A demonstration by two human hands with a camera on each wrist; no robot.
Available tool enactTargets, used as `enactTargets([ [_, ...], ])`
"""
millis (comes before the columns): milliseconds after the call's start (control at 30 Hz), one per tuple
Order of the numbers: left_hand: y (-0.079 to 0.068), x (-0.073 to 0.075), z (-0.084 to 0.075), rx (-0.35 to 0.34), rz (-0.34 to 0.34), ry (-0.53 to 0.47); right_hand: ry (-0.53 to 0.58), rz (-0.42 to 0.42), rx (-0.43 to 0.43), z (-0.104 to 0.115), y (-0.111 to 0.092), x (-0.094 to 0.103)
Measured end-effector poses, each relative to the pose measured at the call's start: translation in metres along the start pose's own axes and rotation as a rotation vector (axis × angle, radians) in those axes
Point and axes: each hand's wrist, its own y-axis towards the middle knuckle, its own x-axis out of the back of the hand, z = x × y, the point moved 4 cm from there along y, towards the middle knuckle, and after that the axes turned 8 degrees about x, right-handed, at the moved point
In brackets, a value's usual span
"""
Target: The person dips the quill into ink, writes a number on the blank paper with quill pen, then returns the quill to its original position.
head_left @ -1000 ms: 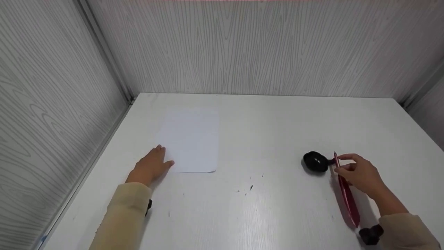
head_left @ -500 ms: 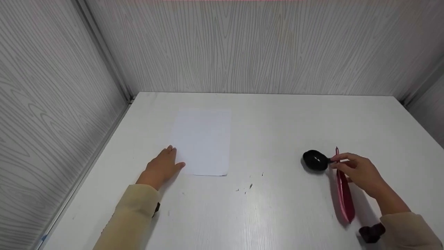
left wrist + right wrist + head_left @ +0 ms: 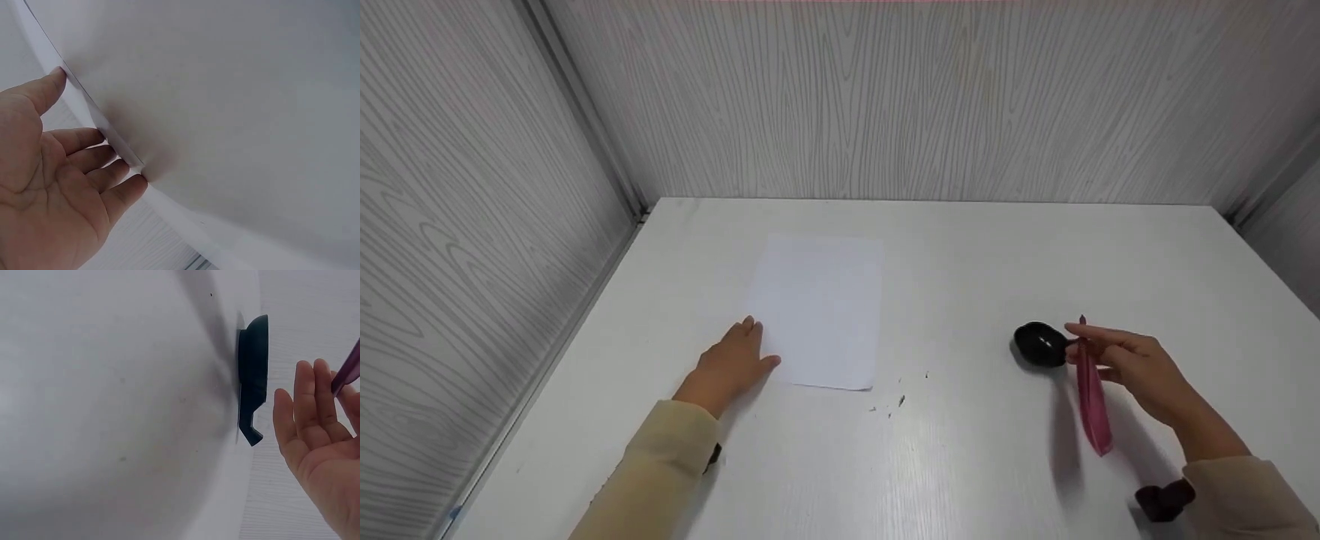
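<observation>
A white sheet of paper (image 3: 821, 311) lies on the left half of the table. My left hand (image 3: 733, 361) is at its left edge, thumb and fingertips touching that edge with the fingers nearly straight; the left wrist view shows the sheet's edge (image 3: 93, 107) against them. My right hand (image 3: 1136, 375) pinches a glossy pink, narrow, pointed thing (image 3: 1093, 409) near its upper tip; its kind is unclear. In the right wrist view, just part of this pink thing (image 3: 350, 371) shows. Left of my right fingers rests a small black scoop (image 3: 1041, 345) with a short handle.
Small dark specks (image 3: 901, 401) dot the white table (image 3: 960, 465) near its middle. Wood-grain panels stand behind (image 3: 847, 97) and at the left (image 3: 457, 187). A dark wrist camera (image 3: 1164, 501) is strapped at the right cuff.
My left hand and the paper have slid to the right together. My right hand has shifted its hold on the pink thing, whose lower end has swung left and away from me.
</observation>
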Motion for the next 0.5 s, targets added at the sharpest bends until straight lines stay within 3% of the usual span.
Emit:
enactTargets([
  [167, 0.001, -0.005, -0.006, 0.000, 0.005, 0.008, -0.071, 0.005, 0.016, 0.001, 0.001, -0.003],
  [367, -0.003, -0.009, -0.018, -0.002, -0.003, 0.004, -0.227, -0.033, -0.031, -0.002, 0.000, -0.003],
  [500, -0.007, -0.012, -0.027, 0.000, -0.018, 0.007, -0.209, -0.061, -0.031, -0.001, 0.001, -0.003],
])
